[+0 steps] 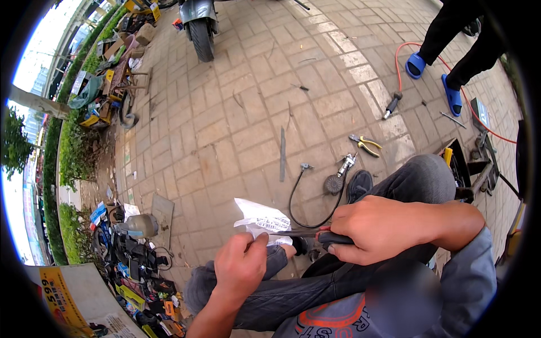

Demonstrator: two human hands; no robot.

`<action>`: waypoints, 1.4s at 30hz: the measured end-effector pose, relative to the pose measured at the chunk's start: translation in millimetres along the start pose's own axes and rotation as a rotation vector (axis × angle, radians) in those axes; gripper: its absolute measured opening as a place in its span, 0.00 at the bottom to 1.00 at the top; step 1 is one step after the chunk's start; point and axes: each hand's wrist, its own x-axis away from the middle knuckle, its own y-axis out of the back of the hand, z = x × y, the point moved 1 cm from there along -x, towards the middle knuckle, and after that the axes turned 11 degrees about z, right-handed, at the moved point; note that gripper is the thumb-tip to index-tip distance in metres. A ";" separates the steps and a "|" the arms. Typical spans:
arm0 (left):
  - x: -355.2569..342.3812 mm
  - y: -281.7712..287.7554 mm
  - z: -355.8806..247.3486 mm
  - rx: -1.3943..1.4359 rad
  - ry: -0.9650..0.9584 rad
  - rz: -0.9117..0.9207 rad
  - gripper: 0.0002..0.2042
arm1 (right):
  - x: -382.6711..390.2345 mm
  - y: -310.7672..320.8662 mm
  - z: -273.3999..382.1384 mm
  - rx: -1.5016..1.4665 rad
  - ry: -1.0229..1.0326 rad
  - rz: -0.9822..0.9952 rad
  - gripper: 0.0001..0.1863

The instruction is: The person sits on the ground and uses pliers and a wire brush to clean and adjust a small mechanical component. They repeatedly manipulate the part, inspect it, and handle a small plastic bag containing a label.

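Observation:
My left hand [241, 260] pinches a white plastic packet [262, 216] with printing on it, held above my knees. In my right hand [375, 228] is what looks like a pair of scissors [302, 232], with long dark blades and a black and red handle. The blades point left and reach the packet's lower part, close to my left fingertips. My fist covers most of the handle. Whether the blades are apart or together I cannot tell. Anything inside the packet is hidden.
On the paving beyond my knees lie an air gauge [340, 174] with a black hose, yellow-handled pliers [366, 145] and an air tool [391, 105] on a red hose. A person in blue slippers [452, 94] stands right. Clutter [138, 276] lines the left; a scooter wheel [201, 40] stands ahead.

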 end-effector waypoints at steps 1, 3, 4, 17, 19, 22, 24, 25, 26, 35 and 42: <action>0.3 1.9 -0.2 0.001 0.013 -0.004 0.12 | 5.6 10.3 -2.6 -0.041 0.031 0.018 0.20; 0.8 5.9 -1.2 0.015 0.040 -0.018 0.13 | 18.5 27.0 -12.8 -0.047 0.043 -0.012 0.20; 1.3 7.6 -2.4 0.025 0.056 -0.021 0.13 | 25.0 32.6 -21.3 -0.017 0.028 -0.061 0.20; -15.3 36.6 -41.9 0.149 0.014 -0.041 0.12 | 40.9 26.0 -54.3 0.371 -0.084 -0.531 0.27; -16.5 33.4 -44.0 0.127 0.012 -0.004 0.12 | 14.2 20.5 -17.7 0.013 0.144 -0.490 0.27; -21.9 30.9 -52.0 0.138 -0.070 0.038 0.13 | -5.6 14.4 16.8 0.087 0.085 -0.380 0.23; -21.0 28.0 -56.4 0.146 -0.064 0.067 0.12 | -18.5 5.6 6.3 0.117 0.124 -0.468 0.16; -21.1 28.4 -57.5 0.154 -0.048 0.082 0.12 | -20.9 4.8 3.3 0.083 0.116 -0.498 0.13; -20.4 28.6 -57.1 0.158 -0.026 0.094 0.12 | -23.6 5.4 0.9 0.050 0.115 -0.525 0.12; -13.6 18.3 -23.0 0.618 0.004 -0.168 0.46 | -10.9 9.2 -1.7 -0.063 0.292 -0.569 0.10; -18.7 10.9 -19.5 0.719 -0.114 0.095 0.37 | -8.4 1.2 7.4 0.139 0.518 -0.604 0.15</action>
